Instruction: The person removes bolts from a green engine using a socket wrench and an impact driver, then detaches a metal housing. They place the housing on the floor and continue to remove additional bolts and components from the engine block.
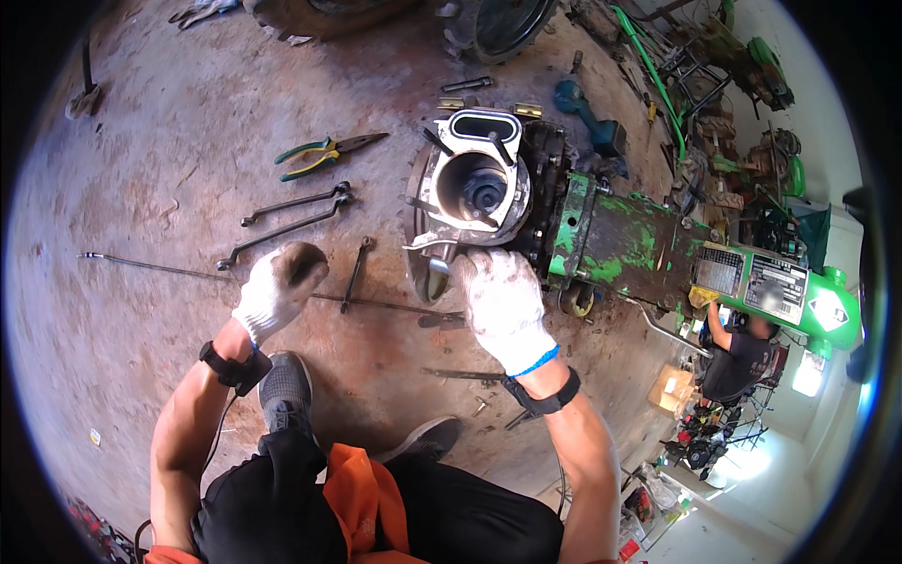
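A white work glove covers my left hand point(282, 287), which is raised over the floor beside the wrenches with its fingers curled in. Dark grime marks the glove, and anything inside the grip is hidden. My right hand point(503, 305), also gloved, is against the near side of an engine block point(515, 202). Its fingers are bent and what they grip is out of sight. The block has an open round cylinder bore point(477, 191) with studs standing around it. A green, paint-worn housing point(620, 240) joins it on the right.
Pliers point(329, 155) with green-yellow handles, two offset wrenches point(291, 223), a shorter wrench point(355, 274) and a long thin rod point(155, 267) lie on the concrete. A teal power tool point(590, 117) is behind the engine. Another person point(747, 357) sits at far right near a cardboard box point(671, 389).
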`<state>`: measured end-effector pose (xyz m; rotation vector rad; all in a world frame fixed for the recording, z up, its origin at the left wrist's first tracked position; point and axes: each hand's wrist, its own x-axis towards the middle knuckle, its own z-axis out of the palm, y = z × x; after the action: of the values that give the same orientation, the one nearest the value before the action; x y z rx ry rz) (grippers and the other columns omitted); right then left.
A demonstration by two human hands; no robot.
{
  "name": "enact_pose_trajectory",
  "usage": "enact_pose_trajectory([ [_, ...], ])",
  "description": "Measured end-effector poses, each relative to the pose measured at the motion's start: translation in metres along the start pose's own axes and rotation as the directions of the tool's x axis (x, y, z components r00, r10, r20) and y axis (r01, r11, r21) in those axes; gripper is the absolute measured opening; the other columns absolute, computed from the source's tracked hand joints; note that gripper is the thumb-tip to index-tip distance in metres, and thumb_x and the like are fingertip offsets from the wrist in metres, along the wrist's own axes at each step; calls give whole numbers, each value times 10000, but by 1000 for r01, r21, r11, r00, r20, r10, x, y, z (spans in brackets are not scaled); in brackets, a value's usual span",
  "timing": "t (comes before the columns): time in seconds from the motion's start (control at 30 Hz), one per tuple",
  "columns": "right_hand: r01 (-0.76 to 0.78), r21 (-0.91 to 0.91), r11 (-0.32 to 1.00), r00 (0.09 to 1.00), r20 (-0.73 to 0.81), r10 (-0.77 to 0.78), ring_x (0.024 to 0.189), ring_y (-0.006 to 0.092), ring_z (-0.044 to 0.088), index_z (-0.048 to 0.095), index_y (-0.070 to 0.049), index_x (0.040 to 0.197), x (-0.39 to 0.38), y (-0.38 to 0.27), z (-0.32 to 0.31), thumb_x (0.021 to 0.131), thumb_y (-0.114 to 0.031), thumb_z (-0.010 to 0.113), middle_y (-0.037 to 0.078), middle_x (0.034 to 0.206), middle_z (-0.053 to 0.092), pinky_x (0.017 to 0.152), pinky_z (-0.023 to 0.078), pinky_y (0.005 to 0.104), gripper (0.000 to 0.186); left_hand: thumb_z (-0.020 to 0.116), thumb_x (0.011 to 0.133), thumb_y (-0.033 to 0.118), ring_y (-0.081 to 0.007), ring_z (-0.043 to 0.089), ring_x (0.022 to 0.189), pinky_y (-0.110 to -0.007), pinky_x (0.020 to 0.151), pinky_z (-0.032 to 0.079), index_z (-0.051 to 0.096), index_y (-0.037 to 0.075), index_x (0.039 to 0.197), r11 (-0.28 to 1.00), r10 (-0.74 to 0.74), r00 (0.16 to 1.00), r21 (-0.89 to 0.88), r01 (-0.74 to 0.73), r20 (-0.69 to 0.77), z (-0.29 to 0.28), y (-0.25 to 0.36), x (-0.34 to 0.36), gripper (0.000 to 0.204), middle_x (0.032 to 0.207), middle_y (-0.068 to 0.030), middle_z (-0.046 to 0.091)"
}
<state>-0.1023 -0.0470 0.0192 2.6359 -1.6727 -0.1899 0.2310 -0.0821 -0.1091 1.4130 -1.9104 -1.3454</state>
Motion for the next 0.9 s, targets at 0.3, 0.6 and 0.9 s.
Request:
enact_pose_trajectory([
  [0.3, -24, 198, 980, 995, 103, 3, 699, 324, 735, 727, -105, 959, 13, 10, -11, 930, -197, 690, 128, 771, 714, 602, 578, 469, 103, 741, 1030, 161, -310, 744, 957, -412, 889, 591, 741, 7, 1163, 998, -15, 1000, -65, 16, 21, 12, 7, 5, 204, 1063, -179, 773],
  [0.6, -422, 562, 711, 868, 478, 138, 965, 333, 786, 683, -5, 1350, 2, 33, -47, 907, -258, 845, 221, 1089, 785, 843, 617, 429, 535, 743, 1024, 177, -318, 752, 986, -421, 902, 591, 742, 17, 1166, 994, -30, 999, -104, 32, 22, 4, 7, -4, 214, 1086, -188, 781],
  [0.9, -540, 823, 177, 780, 410, 472, 927, 130, 730, 717, -12, 1322, -34, 17, -15, 969, -116, 797, 107, 1122, 805, 812, 604, 304, 377, 731, 1022, 192, -361, 751, 970, -439, 881, 590, 744, 36, 1137, 992, -23, 999, -126, 27, 38, 11, 10, -2, 195, 1057, -202, 768],
])
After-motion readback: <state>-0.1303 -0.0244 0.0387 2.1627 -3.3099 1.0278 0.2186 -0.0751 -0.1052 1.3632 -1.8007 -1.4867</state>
